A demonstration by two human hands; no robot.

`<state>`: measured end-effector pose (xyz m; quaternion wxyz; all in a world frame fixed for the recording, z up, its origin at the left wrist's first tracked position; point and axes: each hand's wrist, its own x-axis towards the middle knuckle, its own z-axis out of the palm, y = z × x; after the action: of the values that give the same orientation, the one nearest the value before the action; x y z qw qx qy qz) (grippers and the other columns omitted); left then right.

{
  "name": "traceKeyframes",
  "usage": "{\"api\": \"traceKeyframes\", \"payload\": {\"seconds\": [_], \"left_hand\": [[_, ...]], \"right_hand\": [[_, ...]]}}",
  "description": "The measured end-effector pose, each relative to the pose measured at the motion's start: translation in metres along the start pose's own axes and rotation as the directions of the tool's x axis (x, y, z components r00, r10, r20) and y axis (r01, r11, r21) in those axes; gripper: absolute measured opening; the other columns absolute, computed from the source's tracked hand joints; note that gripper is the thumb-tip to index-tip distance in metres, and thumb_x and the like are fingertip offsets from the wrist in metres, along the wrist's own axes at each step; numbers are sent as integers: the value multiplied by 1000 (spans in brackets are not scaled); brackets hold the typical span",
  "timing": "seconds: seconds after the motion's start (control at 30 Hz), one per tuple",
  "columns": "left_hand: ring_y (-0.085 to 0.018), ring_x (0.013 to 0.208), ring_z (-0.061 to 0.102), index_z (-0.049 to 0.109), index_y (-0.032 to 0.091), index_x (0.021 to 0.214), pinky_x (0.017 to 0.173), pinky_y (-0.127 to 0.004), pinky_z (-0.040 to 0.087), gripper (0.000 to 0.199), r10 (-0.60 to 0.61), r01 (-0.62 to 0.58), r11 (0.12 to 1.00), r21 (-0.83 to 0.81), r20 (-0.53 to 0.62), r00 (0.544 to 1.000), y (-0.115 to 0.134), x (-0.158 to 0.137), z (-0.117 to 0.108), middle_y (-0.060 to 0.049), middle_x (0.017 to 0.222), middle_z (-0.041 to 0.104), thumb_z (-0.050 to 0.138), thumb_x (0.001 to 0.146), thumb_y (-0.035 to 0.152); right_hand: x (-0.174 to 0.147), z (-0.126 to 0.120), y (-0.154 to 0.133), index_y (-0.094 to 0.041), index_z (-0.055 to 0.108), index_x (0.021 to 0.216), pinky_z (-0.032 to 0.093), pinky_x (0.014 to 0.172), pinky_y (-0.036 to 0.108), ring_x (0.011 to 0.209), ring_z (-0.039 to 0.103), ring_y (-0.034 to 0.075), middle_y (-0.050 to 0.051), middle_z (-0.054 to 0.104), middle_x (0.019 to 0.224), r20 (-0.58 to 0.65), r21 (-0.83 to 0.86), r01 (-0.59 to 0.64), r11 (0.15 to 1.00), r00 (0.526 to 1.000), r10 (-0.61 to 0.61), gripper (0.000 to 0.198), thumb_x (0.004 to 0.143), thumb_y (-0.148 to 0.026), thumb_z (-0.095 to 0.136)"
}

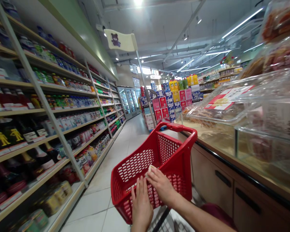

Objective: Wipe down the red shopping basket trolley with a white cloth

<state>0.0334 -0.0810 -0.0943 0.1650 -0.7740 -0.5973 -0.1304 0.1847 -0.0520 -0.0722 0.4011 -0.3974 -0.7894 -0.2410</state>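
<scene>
A red plastic shopping cart (135,166) with perforated walls stands right in front of me. My left hand (142,201) lies against the near side wall with its fingers stretched out together over the rim. Just to its right, my right hand (160,183) presses a small white cloth or tissue (150,168) onto the same rim. Most of that white piece is hidden under the fingers. The cart's handle (192,132) is at the far right end, touched by neither hand. A pole (139,62) carrying a cream flag (120,40) with a bear picture rises behind the basket.
Shelves (62,132) of bottles and cans line the left side. At right runs a wooden counter (212,174) stacked with clear plastic food boxes (222,100). Stacked drink cartons (161,108) stand ahead, beside the tiled aisle (132,135). Glass-door coolers (129,100) are farther back.
</scene>
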Motion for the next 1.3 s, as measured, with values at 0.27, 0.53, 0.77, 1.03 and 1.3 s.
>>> {"api": "traceKeyframes", "payload": {"seconds": [0.27,0.53,0.77,1.03,1.3], "left_hand": [[-19,132,5,14,14,134,107,-44,10,82,-1,1,1000,-23,-19,1000,3,-1,-3,-2,144,12,38,56,5],[-19,132,6,13,15,134,107,-43,10,81,8,-8,1000,3,-21,1000,0,-1,3,-2,144,12,37,58,5],[-19,132,8,19,14,133,107,-42,8,78,0,1,1000,28,-52,999,3,-1,6,-3,143,15,36,58,5],[-20,131,9,19,13,133,107,-43,9,76,-2,2,1000,12,-47,999,2,-1,3,-4,143,16,38,60,6],[-18,131,9,19,13,133,107,-41,8,75,3,-3,1000,8,-44,999,1,-1,0,-3,142,17,36,61,4]], "right_hand": [[7,-29,44,-15,53,117,36,97,39,117,40,22,7,53,120,-12,-140,-219,966,976,219,45,77,0,37],[8,-45,63,-18,52,118,37,96,40,116,42,21,5,53,121,51,-176,-196,965,977,208,51,75,2,35],[2,-54,72,-18,54,116,35,99,37,120,37,20,2,52,122,78,-174,-69,982,993,83,49,75,1,36],[10,-83,123,-13,53,116,34,97,41,119,38,23,10,53,120,-20,-322,-299,898,951,310,51,71,2,35],[9,-100,153,-15,52,118,34,95,40,117,40,23,9,51,122,-65,-362,-351,863,933,353,47,76,-3,36]]}}
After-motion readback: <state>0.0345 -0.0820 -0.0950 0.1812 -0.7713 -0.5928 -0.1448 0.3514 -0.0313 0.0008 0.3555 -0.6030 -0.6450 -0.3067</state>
